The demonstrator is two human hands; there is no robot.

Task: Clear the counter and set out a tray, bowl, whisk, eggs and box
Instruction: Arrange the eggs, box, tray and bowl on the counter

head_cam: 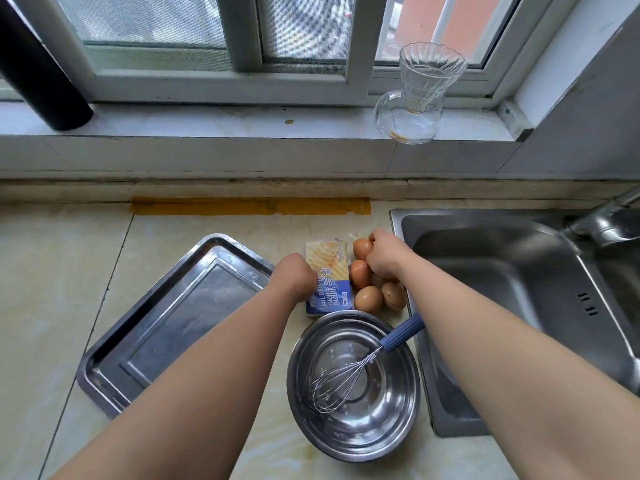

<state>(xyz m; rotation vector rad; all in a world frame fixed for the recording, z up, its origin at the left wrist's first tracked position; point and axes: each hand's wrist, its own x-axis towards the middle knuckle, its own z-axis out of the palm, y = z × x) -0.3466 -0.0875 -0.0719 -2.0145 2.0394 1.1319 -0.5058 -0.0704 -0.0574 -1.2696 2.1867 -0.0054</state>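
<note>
A steel tray (138, 344) lies on the counter at the left. The steel bowl (394, 420) stands in front, with a blue-handled whisk (398, 337) leaning in it. Behind the bowl lies a blue and yellow butter box (330, 268); my left hand (294, 277) rests curled on its left side. Several brown eggs (367, 298) lie just right of the box. Over those eggs sits my right hand (386, 256), its fingers curled down around the far egg (362, 247). The fingertips of both hands are hidden.
A steel sink (519, 271) with a tap (609, 220) lies right of the eggs. On the window sill stand a glass jug (415, 98) and a black cylinder (38, 67). Yellow tape (249, 206) marks the counter's back edge.
</note>
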